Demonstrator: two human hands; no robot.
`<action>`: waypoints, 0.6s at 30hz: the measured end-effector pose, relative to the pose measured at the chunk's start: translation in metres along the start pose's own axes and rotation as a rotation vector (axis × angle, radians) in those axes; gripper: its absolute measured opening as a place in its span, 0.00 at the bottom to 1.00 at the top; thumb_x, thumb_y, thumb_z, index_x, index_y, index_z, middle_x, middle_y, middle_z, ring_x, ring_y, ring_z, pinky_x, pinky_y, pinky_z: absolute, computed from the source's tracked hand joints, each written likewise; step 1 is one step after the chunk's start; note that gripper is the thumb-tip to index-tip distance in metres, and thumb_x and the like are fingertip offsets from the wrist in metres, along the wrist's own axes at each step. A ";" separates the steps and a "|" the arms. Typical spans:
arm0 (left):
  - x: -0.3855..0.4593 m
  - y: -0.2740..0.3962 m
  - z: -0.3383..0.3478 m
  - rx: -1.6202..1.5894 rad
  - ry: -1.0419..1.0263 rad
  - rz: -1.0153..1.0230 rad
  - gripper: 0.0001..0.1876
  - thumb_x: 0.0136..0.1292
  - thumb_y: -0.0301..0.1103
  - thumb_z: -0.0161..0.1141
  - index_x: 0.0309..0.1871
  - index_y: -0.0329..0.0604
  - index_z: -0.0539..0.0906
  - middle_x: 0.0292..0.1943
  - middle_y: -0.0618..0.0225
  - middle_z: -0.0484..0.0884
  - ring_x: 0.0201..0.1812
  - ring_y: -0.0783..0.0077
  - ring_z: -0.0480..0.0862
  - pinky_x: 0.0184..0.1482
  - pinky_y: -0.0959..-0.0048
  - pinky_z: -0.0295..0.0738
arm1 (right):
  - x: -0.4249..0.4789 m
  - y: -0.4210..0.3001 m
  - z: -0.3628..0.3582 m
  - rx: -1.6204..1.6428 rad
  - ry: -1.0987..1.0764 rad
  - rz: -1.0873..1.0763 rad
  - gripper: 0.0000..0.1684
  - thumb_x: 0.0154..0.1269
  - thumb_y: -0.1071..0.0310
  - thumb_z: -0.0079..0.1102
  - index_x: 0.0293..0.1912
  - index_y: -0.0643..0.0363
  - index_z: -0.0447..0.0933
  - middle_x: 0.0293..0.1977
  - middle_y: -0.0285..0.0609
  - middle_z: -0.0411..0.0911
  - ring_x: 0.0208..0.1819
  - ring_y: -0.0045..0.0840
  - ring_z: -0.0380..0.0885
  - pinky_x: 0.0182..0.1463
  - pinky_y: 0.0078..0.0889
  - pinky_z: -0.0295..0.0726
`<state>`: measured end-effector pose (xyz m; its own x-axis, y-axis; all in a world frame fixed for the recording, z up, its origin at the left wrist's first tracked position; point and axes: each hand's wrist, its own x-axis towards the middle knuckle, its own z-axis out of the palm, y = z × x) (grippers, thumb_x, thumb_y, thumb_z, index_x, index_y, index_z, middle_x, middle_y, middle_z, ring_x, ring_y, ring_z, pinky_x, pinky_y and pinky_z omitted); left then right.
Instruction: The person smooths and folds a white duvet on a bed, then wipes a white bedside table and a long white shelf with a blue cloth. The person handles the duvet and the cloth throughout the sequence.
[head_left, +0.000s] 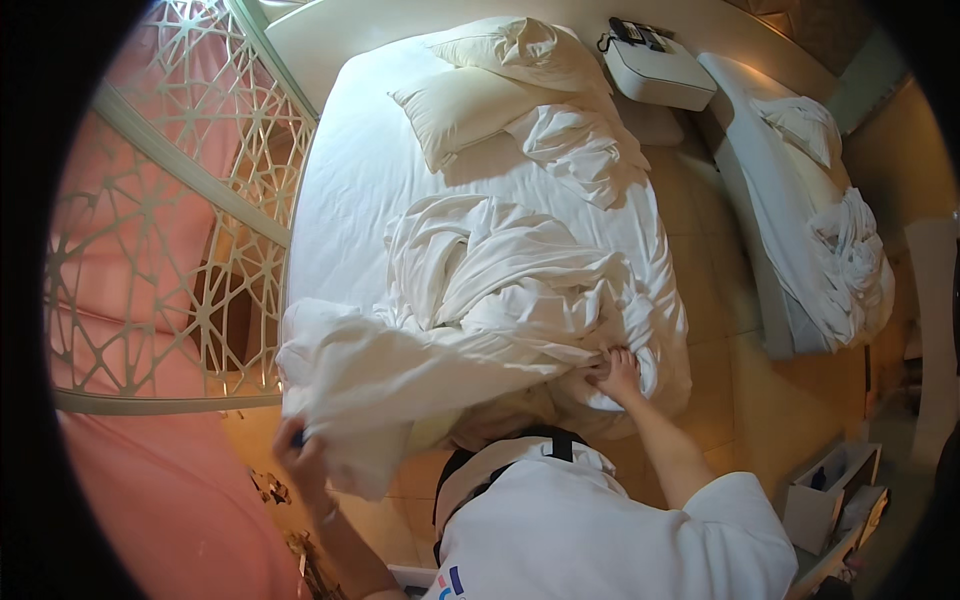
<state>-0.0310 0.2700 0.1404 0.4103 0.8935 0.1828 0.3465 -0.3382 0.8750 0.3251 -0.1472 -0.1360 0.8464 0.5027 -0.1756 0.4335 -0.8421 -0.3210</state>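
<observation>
Across the foot of the bed, a rumpled white duvet cover lies in loose folds. My left hand, blurred, grips its raised edge beyond the bed's lower left corner; a small dark thing shows between the fingers, too unclear to name. From there the cloth stretches in a band towards my right hand, whose fingers are closed on bunched fabric at the lower right of the mattress. Under the linen, a white fitted sheet covers the mattress. Folds partly hide the fingertips of my right hand.
Two pillows and a crumpled white cloth lie near the headboard. A nightstand with a telephone separates this bed from a narrower one. Left stands a lattice screen; a drawer unit is at lower right.
</observation>
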 end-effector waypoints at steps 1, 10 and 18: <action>-0.014 -0.016 -0.040 -0.094 0.167 -0.079 0.13 0.41 0.19 0.52 0.34 0.33 0.78 0.28 0.70 0.75 0.28 0.75 0.72 0.29 0.80 0.66 | -0.005 -0.008 0.003 0.058 0.076 0.016 0.49 0.39 0.42 0.68 0.57 0.59 0.64 0.57 0.50 0.63 0.63 0.42 0.56 0.65 0.47 0.55; -0.063 0.069 -0.141 0.032 0.791 -0.010 0.11 0.58 0.32 0.47 0.41 0.38 0.74 0.35 0.68 0.72 0.36 0.73 0.72 0.39 0.74 0.70 | 0.021 -0.018 0.045 0.078 -0.039 0.366 0.44 0.47 0.46 0.63 0.63 0.48 0.60 0.59 0.54 0.61 0.62 0.49 0.56 0.62 0.50 0.59; -0.099 -0.046 -0.094 -0.248 0.623 -0.246 0.13 0.50 0.21 0.51 0.41 0.37 0.76 0.32 0.73 0.73 0.32 0.76 0.73 0.37 0.78 0.71 | 0.041 -0.008 0.060 0.788 -0.184 0.140 0.45 0.42 0.57 0.66 0.60 0.58 0.60 0.54 0.56 0.67 0.58 0.48 0.65 0.61 0.45 0.65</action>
<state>-0.1671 0.2251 0.1246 -0.2394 0.9630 0.1242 0.1344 -0.0938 0.9865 0.3380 -0.1081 -0.1964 0.7826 0.4850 -0.3902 -0.0743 -0.5496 -0.8321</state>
